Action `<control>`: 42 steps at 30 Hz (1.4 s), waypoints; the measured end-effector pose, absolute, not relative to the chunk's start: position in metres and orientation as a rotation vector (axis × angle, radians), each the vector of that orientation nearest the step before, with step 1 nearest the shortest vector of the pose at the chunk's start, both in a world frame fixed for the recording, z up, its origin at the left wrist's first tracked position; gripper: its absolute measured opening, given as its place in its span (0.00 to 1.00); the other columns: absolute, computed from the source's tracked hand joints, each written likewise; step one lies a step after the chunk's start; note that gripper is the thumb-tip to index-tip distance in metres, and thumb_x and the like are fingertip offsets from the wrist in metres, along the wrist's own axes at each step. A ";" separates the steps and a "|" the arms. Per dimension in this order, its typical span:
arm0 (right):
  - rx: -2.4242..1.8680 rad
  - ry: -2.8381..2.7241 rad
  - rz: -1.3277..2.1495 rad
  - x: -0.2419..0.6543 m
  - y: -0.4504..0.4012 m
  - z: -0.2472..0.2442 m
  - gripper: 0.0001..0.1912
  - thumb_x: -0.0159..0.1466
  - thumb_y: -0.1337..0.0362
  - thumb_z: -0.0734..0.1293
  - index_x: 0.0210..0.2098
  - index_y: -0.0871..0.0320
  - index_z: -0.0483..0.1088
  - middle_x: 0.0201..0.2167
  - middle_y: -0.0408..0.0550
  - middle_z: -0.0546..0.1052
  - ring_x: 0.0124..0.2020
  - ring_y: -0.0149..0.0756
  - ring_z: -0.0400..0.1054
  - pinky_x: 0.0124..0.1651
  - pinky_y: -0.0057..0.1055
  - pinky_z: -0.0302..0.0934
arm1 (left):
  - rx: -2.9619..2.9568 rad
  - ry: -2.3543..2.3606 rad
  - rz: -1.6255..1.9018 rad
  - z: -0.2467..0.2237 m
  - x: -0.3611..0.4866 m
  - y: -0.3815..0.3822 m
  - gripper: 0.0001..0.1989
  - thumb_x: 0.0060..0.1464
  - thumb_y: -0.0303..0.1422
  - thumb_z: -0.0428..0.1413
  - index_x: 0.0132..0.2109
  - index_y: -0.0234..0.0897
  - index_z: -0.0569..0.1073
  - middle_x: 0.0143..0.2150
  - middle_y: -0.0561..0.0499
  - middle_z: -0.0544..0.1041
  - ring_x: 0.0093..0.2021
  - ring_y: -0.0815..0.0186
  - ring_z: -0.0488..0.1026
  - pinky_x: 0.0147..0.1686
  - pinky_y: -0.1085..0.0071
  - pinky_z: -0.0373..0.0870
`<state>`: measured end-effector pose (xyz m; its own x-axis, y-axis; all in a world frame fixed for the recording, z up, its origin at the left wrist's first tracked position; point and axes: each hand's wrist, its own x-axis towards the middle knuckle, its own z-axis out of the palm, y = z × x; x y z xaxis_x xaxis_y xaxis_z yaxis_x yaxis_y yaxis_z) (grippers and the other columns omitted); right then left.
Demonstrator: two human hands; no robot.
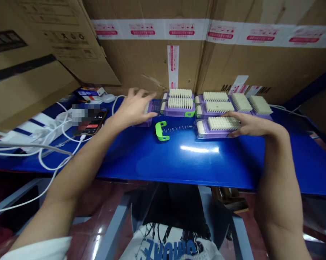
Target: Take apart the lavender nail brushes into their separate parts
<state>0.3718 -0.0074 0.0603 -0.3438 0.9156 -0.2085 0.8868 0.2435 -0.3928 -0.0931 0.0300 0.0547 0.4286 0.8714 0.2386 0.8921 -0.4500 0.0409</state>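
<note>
My right hand closes its thumb and fingers on the right end of a purple brush with a cream bristle-like pad and a clear part at its left end. My left hand, somewhat blurred, is over another purple brush, its fingers apart; the palm hides much of that brush, and contact is hard to judge. Between the hands lies a bright green U-shaped clip. A line of tiny metal pieces, perhaps screws or a spring, runs from it towards the right-hand brush.
Several more purple brushes stand along the back of the blue table, against a cardboard wall. At left are a phone, a white power strip and looping white cables. The table's front edge is near my lap.
</note>
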 end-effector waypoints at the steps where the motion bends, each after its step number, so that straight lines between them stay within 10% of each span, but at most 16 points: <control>1: -1.763 -2.434 0.677 0.372 -0.006 0.058 0.46 0.52 0.56 0.77 0.69 0.57 0.69 0.64 0.61 0.80 0.63 0.69 0.76 0.66 0.60 0.74 | -2.612 -1.663 -0.222 0.054 -0.105 0.038 0.48 0.65 0.51 0.65 0.83 0.36 0.61 0.80 0.29 0.66 0.81 0.30 0.60 0.78 0.37 0.59; 5: -1.742 -2.451 0.624 0.374 -0.001 0.046 0.46 0.54 0.56 0.78 0.70 0.53 0.68 0.65 0.61 0.79 0.61 0.71 0.77 0.65 0.66 0.73 | -2.809 -1.689 -0.083 0.039 -0.129 0.071 0.41 0.70 0.50 0.59 0.82 0.40 0.64 0.86 0.34 0.57 0.87 0.41 0.49 0.82 0.45 0.52; 13: -1.753 -2.498 0.517 0.356 -0.008 0.050 0.45 0.53 0.56 0.76 0.69 0.58 0.70 0.60 0.64 0.80 0.60 0.72 0.76 0.63 0.63 0.73 | -2.766 -1.741 -0.163 0.030 -0.113 0.109 0.32 0.66 0.49 0.65 0.72 0.45 0.80 0.90 0.38 0.43 0.88 0.26 0.31 0.79 0.22 0.36; 17: -1.785 -2.466 0.493 0.349 -0.012 0.055 0.42 0.53 0.57 0.76 0.67 0.57 0.71 0.58 0.64 0.81 0.57 0.70 0.77 0.59 0.60 0.74 | -2.721 -1.453 -0.274 0.031 -0.116 0.074 0.25 0.65 0.45 0.67 0.66 0.47 0.84 0.89 0.43 0.50 0.88 0.30 0.26 0.78 0.19 0.26; 21: -1.801 -2.484 0.514 0.349 -0.011 0.054 0.45 0.53 0.56 0.75 0.69 0.59 0.69 0.61 0.66 0.79 0.60 0.73 0.76 0.61 0.62 0.72 | -2.807 -1.257 -0.316 0.030 -0.137 0.027 0.21 0.68 0.46 0.65 0.65 0.50 0.85 0.88 0.49 0.55 0.88 0.37 0.21 0.82 0.24 0.38; 27: -1.826 -2.479 0.503 0.350 -0.010 0.053 0.42 0.54 0.56 0.76 0.67 0.56 0.70 0.59 0.63 0.80 0.57 0.69 0.77 0.58 0.58 0.73 | -2.718 -1.748 -0.785 0.019 -0.166 0.027 0.48 0.67 0.63 0.60 0.83 0.44 0.62 0.88 0.42 0.54 0.88 0.33 0.42 0.79 0.32 0.59; 33: -1.760 -2.537 0.449 0.348 -0.013 0.057 0.39 0.56 0.60 0.74 0.66 0.57 0.69 0.62 0.63 0.81 0.58 0.63 0.79 0.58 0.51 0.76 | -2.613 -2.035 -1.152 -0.005 -0.136 0.078 0.32 0.62 0.40 0.66 0.71 0.36 0.79 0.70 0.38 0.81 0.68 0.44 0.80 0.73 0.48 0.72; 42: -1.790 -2.560 0.454 0.349 -0.012 0.056 0.42 0.57 0.58 0.73 0.70 0.63 0.67 0.60 0.69 0.80 0.57 0.67 0.78 0.60 0.58 0.75 | -2.335 -2.032 -0.673 0.018 -0.171 0.067 0.26 0.70 0.41 0.62 0.71 0.39 0.75 0.69 0.40 0.81 0.73 0.42 0.73 0.75 0.40 0.67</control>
<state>0.3493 -0.0122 0.0557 -0.3566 0.9176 -0.1755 0.9220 0.3153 -0.2248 -0.1711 0.0669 0.0177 0.0865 0.9511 0.2965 0.9400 -0.1765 0.2920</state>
